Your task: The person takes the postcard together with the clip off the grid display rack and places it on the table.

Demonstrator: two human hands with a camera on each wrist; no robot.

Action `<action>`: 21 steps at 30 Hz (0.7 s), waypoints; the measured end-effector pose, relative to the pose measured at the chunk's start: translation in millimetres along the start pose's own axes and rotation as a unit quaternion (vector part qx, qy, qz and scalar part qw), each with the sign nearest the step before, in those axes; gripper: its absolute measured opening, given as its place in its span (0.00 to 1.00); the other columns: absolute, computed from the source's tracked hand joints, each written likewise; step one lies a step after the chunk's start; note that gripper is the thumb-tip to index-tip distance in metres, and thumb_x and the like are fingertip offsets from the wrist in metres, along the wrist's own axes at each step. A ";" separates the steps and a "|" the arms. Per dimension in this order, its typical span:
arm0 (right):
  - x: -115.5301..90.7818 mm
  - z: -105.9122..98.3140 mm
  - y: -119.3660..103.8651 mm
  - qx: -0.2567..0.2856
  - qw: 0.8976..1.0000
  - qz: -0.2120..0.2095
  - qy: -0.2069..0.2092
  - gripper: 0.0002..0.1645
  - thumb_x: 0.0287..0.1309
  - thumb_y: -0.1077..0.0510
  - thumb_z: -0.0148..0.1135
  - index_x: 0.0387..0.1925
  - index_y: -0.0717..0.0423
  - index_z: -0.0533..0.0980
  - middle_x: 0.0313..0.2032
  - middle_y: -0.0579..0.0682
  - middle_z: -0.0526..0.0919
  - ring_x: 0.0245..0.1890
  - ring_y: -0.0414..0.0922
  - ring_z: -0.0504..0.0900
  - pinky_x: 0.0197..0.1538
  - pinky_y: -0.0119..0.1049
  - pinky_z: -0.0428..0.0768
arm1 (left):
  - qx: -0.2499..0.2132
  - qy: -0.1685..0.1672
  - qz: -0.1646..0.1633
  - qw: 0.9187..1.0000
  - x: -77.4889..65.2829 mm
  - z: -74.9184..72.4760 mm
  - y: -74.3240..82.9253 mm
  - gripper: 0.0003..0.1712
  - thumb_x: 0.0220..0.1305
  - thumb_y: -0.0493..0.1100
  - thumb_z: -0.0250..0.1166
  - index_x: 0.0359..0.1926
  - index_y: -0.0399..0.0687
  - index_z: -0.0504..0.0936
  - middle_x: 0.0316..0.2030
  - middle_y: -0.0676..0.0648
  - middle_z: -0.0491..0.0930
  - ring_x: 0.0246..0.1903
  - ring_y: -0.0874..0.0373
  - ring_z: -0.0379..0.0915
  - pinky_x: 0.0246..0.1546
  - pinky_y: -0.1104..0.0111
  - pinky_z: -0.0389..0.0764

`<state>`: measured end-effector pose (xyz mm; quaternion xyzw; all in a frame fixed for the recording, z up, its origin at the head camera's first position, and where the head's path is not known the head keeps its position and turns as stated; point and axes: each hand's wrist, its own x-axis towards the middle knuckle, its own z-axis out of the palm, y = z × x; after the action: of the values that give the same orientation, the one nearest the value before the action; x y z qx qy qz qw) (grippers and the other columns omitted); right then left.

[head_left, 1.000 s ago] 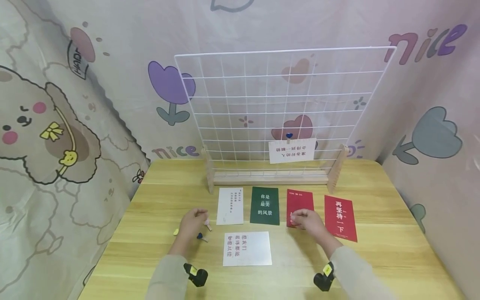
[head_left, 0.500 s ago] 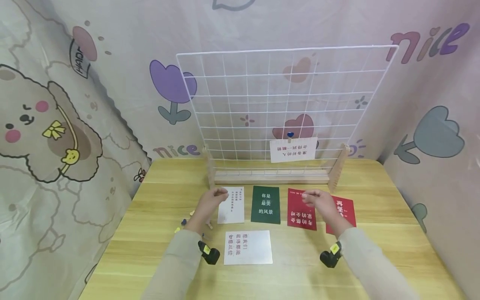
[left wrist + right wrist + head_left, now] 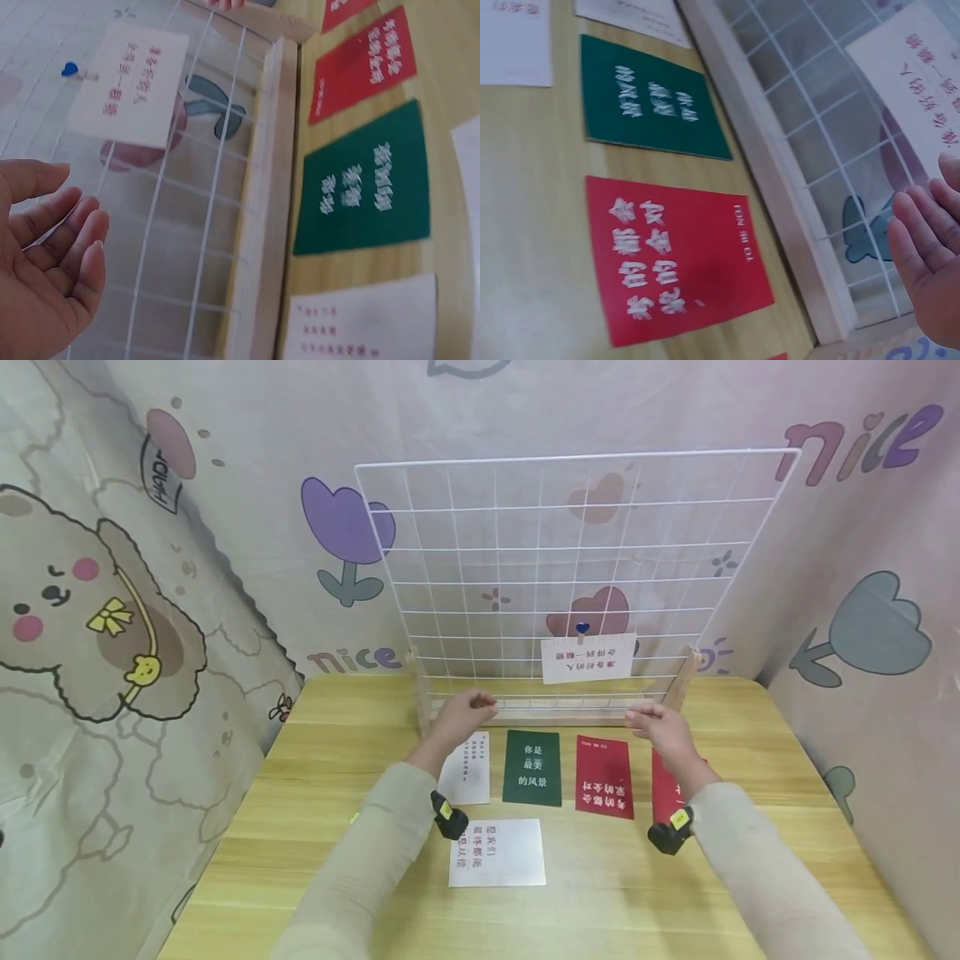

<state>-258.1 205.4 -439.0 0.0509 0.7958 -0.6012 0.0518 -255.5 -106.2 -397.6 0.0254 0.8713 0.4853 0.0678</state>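
Note:
My left hand (image 3: 461,722) hovers in front of the lower left of a white wire grid rack (image 3: 480,581). In the left wrist view its fingers (image 3: 88,262) are loosely bent with nothing between them. On the other side, my right hand (image 3: 666,739) is raised near the rack's lower right, fingers relaxed and holding nothing visible. A white card (image 3: 588,658) with red writing hangs on the grid from a clip (image 3: 582,628) with a blue heart. Below the hands lie a white card (image 3: 471,777), a green card (image 3: 532,768) and two red cards, one (image 3: 604,777) partly beside the other (image 3: 666,785).
The rack stands on a wooden base (image 3: 555,717) at the back of the wooden table (image 3: 255,860). Nearer lies a white card (image 3: 510,853) with red writing. A yellow clip piece (image 3: 355,817) shows beside the left sleeve, which hides other small clips. Printed curtains hang behind and at the sides.
Both hands have risen from over the table and cards and moved forward to the rack, also shifting right. The red card under the right hand is now uncovered; the hanging card stays put.

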 end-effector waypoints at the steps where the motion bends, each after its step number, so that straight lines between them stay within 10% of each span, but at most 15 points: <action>1: 1.4 -0.4 -1.6 0.007 1.000 -0.004 0.006 0.27 0.56 0.54 0.53 0.51 0.69 0.63 0.47 0.65 0.70 0.47 0.56 0.71 0.54 0.49 0.62 | 0.001 -0.004 0.005 1.000 2.3 1.7 3.6 0.16 0.57 0.45 0.57 0.45 0.43 0.74 0.39 0.48 0.74 0.40 0.54 0.69 0.40 0.64 0.71; 9: 9.4 -4.4 -8.4 0.014 0.999 -0.022 0.038 0.24 0.56 0.58 0.53 0.50 0.70 0.65 0.41 0.59 0.74 0.30 0.32 0.75 0.50 0.44 0.68 | 0.004 -0.015 0.041 0.999 21.1 12.8 29.0 0.13 0.57 0.44 0.57 0.43 0.44 0.74 0.39 0.49 0.74 0.40 0.56 0.68 0.40 0.65 0.71; 21: 25.4 -13.5 -28.9 -0.015 0.997 -0.044 0.058 0.25 0.57 0.54 0.51 0.50 0.69 0.64 0.47 0.65 0.70 0.33 0.36 0.74 0.47 0.36 0.72 | 0.008 -0.019 0.059 0.998 42.3 26.6 66.7 0.14 0.57 0.42 0.57 0.45 0.44 0.73 0.41 0.49 0.74 0.43 0.56 0.68 0.41 0.68 0.71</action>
<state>-287.7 211.1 -411.4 0.0494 0.8078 -0.5870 -0.0200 -295.0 -44.0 -358.8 0.0862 0.8710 0.4805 0.0555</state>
